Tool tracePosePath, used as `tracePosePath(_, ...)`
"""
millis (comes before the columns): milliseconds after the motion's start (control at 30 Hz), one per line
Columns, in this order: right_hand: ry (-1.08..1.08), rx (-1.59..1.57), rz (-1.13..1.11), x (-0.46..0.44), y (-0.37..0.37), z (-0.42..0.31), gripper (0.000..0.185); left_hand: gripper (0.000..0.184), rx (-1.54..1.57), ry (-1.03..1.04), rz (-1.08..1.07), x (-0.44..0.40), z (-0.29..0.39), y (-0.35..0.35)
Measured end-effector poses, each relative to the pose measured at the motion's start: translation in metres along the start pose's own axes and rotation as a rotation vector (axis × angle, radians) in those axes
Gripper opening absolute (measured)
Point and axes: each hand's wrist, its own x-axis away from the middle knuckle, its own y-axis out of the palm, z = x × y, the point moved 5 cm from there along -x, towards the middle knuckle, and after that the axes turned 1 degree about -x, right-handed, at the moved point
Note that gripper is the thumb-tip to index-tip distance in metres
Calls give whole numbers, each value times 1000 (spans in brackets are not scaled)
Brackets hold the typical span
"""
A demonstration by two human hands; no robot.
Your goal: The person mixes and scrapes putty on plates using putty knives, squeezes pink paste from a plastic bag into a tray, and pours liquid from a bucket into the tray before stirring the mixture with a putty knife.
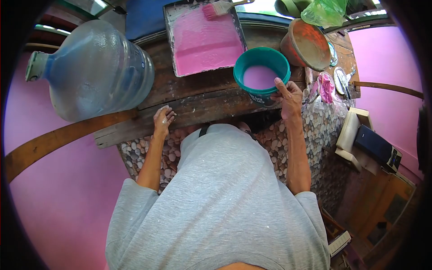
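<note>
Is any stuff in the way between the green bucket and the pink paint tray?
No, nothing I can see. The green bucket, held at its rim by the right hand, is right beside the tray's near right corner. The brush lies across the far end, out of the way.

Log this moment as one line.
right hand: grips teal bucket at rim | left hand: appears empty, near edge of wooden table | bucket: pink liquid inside | brush: atop paint tray
</note>
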Motion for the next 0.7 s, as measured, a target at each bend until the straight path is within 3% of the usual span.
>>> tracePosePath(700,-142,277,165,-11,60,-18,38,30,55,-19,-44,0,-7,-30)
